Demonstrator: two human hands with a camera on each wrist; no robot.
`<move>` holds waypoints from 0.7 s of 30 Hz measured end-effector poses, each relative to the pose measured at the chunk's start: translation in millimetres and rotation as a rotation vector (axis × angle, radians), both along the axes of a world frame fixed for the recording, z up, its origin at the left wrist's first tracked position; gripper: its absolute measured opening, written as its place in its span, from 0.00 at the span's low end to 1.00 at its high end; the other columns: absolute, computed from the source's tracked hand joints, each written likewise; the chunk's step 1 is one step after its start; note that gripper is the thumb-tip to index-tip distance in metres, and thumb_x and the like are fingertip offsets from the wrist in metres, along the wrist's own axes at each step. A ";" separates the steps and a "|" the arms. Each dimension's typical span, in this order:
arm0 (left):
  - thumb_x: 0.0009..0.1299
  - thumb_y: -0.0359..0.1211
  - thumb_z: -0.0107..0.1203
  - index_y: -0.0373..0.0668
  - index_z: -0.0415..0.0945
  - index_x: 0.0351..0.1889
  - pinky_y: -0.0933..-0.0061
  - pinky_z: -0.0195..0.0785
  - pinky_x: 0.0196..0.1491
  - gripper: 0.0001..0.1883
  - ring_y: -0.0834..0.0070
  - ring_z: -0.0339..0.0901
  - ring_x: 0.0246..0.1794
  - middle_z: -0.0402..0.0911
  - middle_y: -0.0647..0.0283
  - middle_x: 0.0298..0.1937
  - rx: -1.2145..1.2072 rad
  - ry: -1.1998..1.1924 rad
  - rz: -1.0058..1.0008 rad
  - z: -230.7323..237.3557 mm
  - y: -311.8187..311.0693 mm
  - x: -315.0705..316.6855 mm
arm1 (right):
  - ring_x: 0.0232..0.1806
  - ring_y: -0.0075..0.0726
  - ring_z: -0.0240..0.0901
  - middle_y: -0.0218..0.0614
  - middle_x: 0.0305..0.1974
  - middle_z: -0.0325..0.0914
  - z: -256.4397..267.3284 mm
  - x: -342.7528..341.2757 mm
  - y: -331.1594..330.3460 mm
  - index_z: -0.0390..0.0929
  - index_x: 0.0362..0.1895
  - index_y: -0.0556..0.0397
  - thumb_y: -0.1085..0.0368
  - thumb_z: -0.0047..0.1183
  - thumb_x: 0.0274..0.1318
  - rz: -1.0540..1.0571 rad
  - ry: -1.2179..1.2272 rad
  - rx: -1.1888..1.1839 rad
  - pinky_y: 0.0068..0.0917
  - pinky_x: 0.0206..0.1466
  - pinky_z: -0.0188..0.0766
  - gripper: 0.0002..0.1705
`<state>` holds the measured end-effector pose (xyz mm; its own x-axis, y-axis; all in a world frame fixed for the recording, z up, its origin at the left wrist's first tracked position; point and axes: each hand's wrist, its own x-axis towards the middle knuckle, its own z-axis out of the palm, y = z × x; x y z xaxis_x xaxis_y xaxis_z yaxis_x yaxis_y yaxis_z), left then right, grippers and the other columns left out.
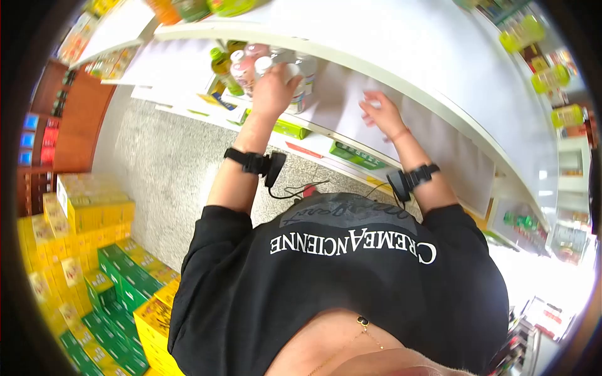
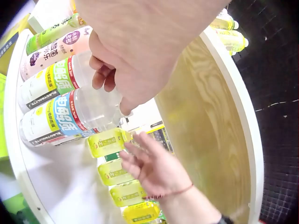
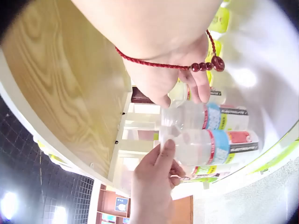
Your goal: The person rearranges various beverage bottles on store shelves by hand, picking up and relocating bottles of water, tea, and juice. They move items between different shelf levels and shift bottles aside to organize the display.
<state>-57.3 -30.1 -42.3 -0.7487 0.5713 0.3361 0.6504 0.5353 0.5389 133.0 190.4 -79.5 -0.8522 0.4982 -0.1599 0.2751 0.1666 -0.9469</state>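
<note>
My left hand curls its fingers and thumb round the top of a clear drink bottle with a blue-and-white label; its cap is hidden behind the fingers. In the left wrist view, that blue-labelled bottle stands beside a green-labelled electrolyte bottle and a pink drink bottle. Out to the right, my right hand hovers over the shelf with loosely bent fingers and nothing in them. A red cord bracelet circles its wrist.
A white upper shelf board runs above both hands. Yellow-green bottles form a row deeper on the shelf. Green boxes sit below the shelf's front edge. Yellow and green cartons are stacked on the floor at the left.
</note>
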 end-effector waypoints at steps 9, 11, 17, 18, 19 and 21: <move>0.67 0.44 0.55 0.31 0.72 0.53 0.56 0.68 0.52 0.26 0.48 0.75 0.50 0.77 0.43 0.49 -0.064 0.104 0.024 -15.9 2.9 -9.2 | 0.31 0.31 0.79 0.40 0.47 0.75 -42.3 299.0 38.7 0.71 0.56 0.56 0.61 0.57 0.57 -0.631 -0.222 -0.155 0.26 0.28 0.77 0.24; 0.68 0.44 0.53 0.31 0.71 0.55 0.57 0.67 0.53 0.26 0.48 0.74 0.52 0.76 0.41 0.51 -0.058 0.219 0.028 -20.7 3.1 -10.4 | 0.31 0.31 0.79 0.40 0.47 0.75 -40.1 359.0 35.8 0.71 0.56 0.57 0.62 0.56 0.57 -0.784 -0.148 -0.209 0.27 0.28 0.77 0.23; 0.62 0.39 0.61 0.34 0.53 0.68 0.57 0.55 0.65 0.41 0.50 0.64 0.63 0.65 0.42 0.64 0.072 0.479 0.120 -4.5 18.7 49.1 | 0.31 0.32 0.79 0.40 0.46 0.77 -35.8 520.6 16.3 0.71 0.57 0.59 0.65 0.54 0.58 -1.082 0.042 -0.322 0.26 0.29 0.77 0.23; 0.62 0.39 0.61 0.33 0.56 0.67 0.56 0.60 0.61 0.38 0.51 0.69 0.58 0.69 0.43 0.60 0.186 0.301 0.115 -3.7 27.5 67.7 | 0.31 0.32 0.79 0.40 0.46 0.77 -37.4 548.1 12.0 0.71 0.57 0.59 0.65 0.54 0.58 -1.100 0.052 -0.328 0.26 0.29 0.77 0.23; 0.62 0.38 0.61 0.32 0.59 0.65 0.56 0.65 0.56 0.36 0.52 0.73 0.52 0.73 0.44 0.55 0.289 0.115 0.119 -4.8 31.4 87.1 | 0.32 0.32 0.79 0.38 0.45 0.77 -39.3 576.8 7.2 0.72 0.56 0.57 0.65 0.54 0.58 -1.157 0.056 -0.343 0.26 0.31 0.77 0.22; 0.63 0.39 0.60 0.32 0.64 0.62 0.60 0.70 0.46 0.32 0.57 0.77 0.41 0.78 0.48 0.44 0.206 0.077 0.099 4.0 64.4 156.6 | 0.32 0.32 0.79 0.37 0.44 0.78 -48.3 628.5 -0.2 0.73 0.56 0.55 0.64 0.54 0.58 -1.211 0.048 -0.371 0.26 0.33 0.76 0.21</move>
<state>99.3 34.4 -38.2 -0.7656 0.4097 0.4960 0.6433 0.4829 0.5942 761.6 190.1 -127.9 0.1072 0.8925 -0.4381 0.0295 -0.4433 -0.8959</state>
